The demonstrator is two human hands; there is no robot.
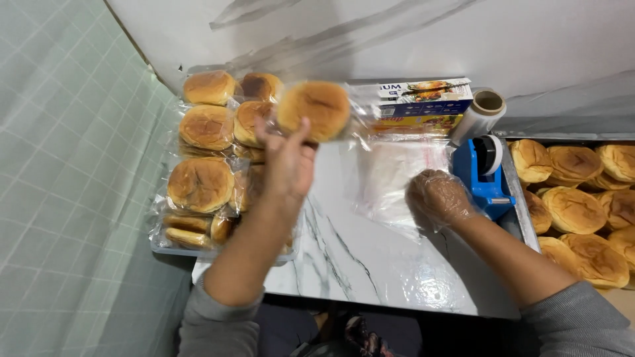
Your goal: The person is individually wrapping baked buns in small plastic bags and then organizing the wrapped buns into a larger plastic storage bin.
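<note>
The marble-patterned counter [370, 264] carries the work, set against a white veined wall. At its right edge stands a tray of unwrapped buns [582, 211], golden-brown and lying close together, partly cut off by the frame. At the counter's left edge sits a stack of wrapped buns [202, 165], each sealed in clear film, piled in several layers and reaching back to the wall. A box of cling film [423, 99], blue and yellow, lies along the wall at the far side, with a loose roll of clear film [477, 114] leaning just beside it. A sheet of clear plastic [397, 178] lies flat on the counter in front of the box. A blue tape dispenser [486, 173] stands between the plastic sheet and the tray. The left hand [288, 162] is bare and raised above the counter, its grip closed on one wrapped bun [314, 109], held up near the stack. The right hand [438, 197], in a thin clear glove, rests on the edge of the plastic sheet beside the dispenser, fingers curled; whether it pinches the sheet cannot be told.
</note>
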